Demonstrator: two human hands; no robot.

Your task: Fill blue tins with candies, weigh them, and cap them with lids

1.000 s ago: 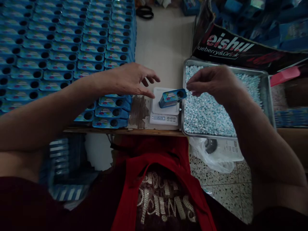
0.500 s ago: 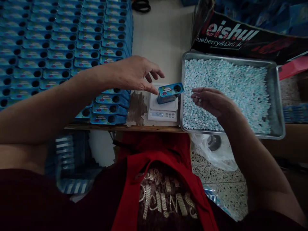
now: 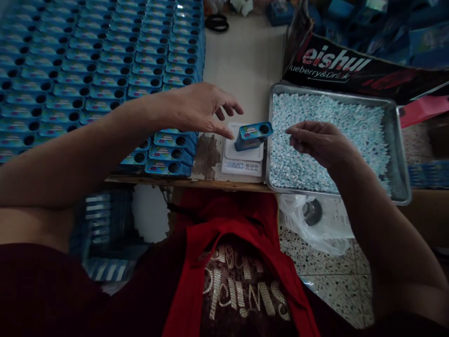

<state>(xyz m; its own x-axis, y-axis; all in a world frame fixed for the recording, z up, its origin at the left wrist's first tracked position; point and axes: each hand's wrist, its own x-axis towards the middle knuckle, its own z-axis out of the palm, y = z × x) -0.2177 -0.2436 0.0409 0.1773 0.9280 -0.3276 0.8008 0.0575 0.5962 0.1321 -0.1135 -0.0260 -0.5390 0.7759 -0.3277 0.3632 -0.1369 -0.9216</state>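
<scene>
On a white digital scale (image 3: 242,167) stands a small blue candy box (image 3: 253,135) with a dark round hole in its top. My left hand (image 3: 210,110) hovers just left of the box, fingers spread and holding nothing. Its thumb tip is close to the box's edge; whether they touch I cannot tell. To the right, a metal tray (image 3: 403,187) holds a layer of small pale blue and white candies (image 3: 326,105). Over the tray's left part, my right hand (image 3: 315,140) has its thumb and fingers pinched together. What lies inside the pinch is hidden.
Rows of similar blue boxes (image 3: 115,61) fill the left of the table. Black scissor handles (image 3: 216,22) lie at the back. Behind the tray stands a black carton (image 3: 329,70) of blue packages, and a red handle-like piece (image 3: 423,111) juts out at the right.
My right hand has turned and risen slightly, and the pale candies seen at its fingers are now hidden. My left hand keeps its place by the box. The whole view has shifted a little.
</scene>
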